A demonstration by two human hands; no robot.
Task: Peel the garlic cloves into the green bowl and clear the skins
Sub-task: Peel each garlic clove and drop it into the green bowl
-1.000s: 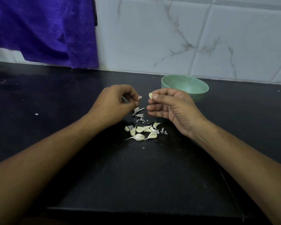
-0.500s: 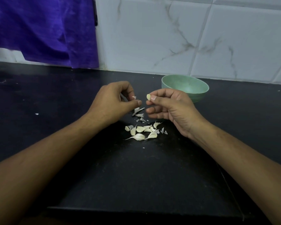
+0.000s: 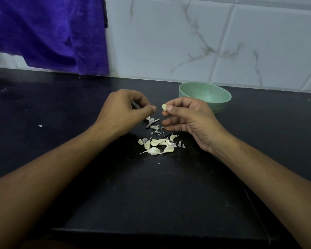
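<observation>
right grip (image 3: pixel 188 119) tight on 1 garlic clove (image 3: pixel 164 107) — left grip (image 3: pixel 122 109) curled, contents unclear

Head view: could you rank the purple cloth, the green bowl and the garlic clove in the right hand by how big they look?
1. purple cloth, partly cut off by the frame
2. green bowl
3. garlic clove pinched in the right hand

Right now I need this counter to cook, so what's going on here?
A person is peeling garlic on the black counter. The right hand pinches one clove; the left hand is curled beside it, contents unclear. More cloves and skin scraps lie near them. No clove shows in the green bowl.
</observation>
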